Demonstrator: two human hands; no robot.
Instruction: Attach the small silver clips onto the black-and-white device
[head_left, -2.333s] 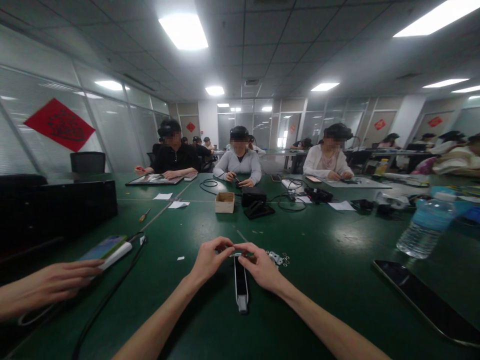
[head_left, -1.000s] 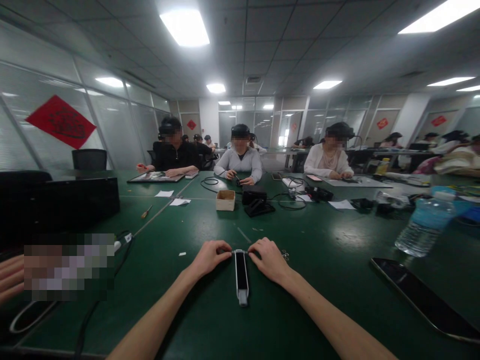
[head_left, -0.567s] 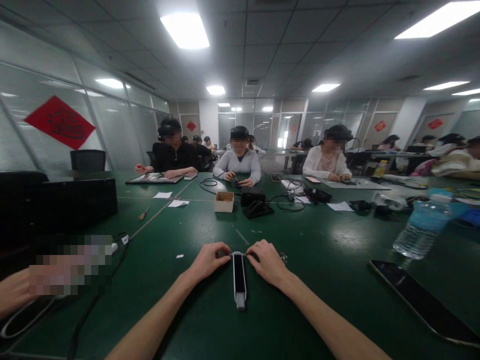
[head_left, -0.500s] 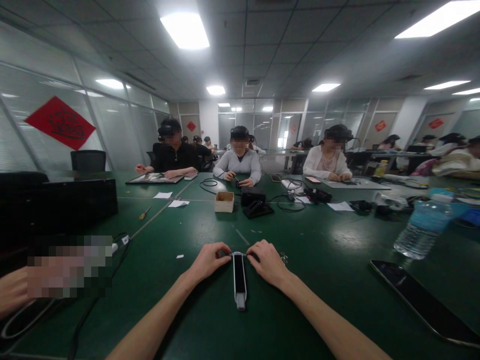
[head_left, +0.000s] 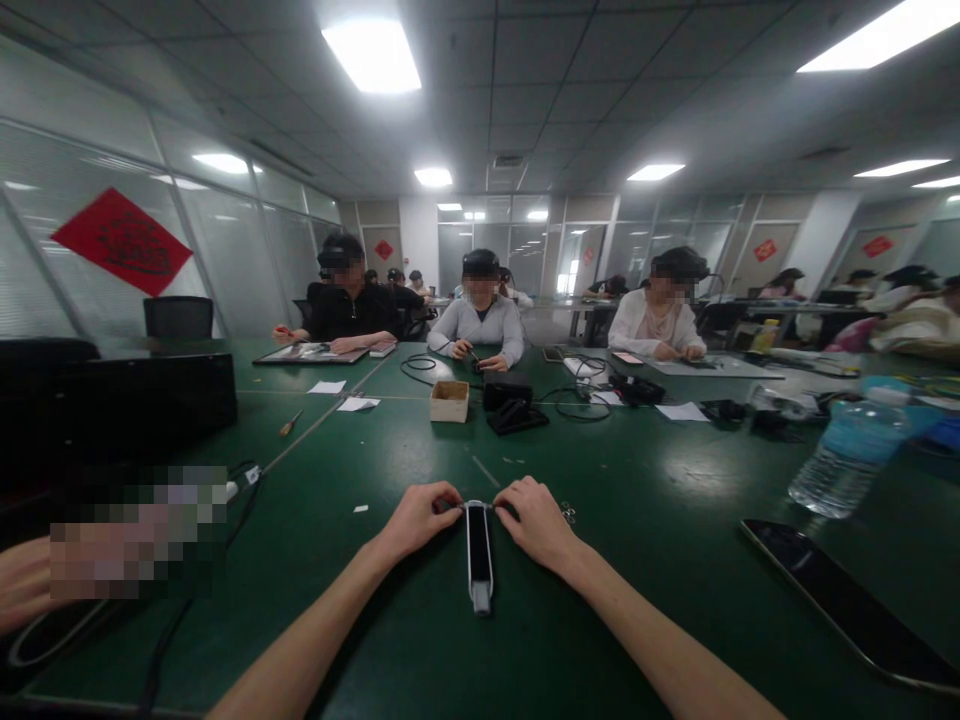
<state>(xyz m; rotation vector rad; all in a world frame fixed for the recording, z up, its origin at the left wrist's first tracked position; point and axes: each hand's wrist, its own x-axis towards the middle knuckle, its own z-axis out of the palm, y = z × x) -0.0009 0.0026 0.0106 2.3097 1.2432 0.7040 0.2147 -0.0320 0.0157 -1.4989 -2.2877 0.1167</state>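
Note:
In front of me on the green table lies a slim device (head_left: 478, 550) with a long black face, a pale rim and a grey block at its near end. I cannot tell its kind. My left hand (head_left: 424, 518) is closed in a pinch at the left of its far end. From the right, my right hand (head_left: 531, 518) pinches at the same end, level with the left. Something small and thin seems to lie at the fingertips of both hands, too small to name. Several small light rings (head_left: 568, 513) lie just past my right hand.
A smartphone (head_left: 840, 600) and a water bottle (head_left: 847, 455) stand to the right. Farther off are a small box (head_left: 449, 402), a black stand (head_left: 517, 415), cables and a screwdriver (head_left: 291, 424). At left, another person's hand (head_left: 22, 580) shows near a cable. Co-workers sit opposite.
The view has shifted very slightly. Both my hands stay pinched at the device's far end, and the device lies in the same place.

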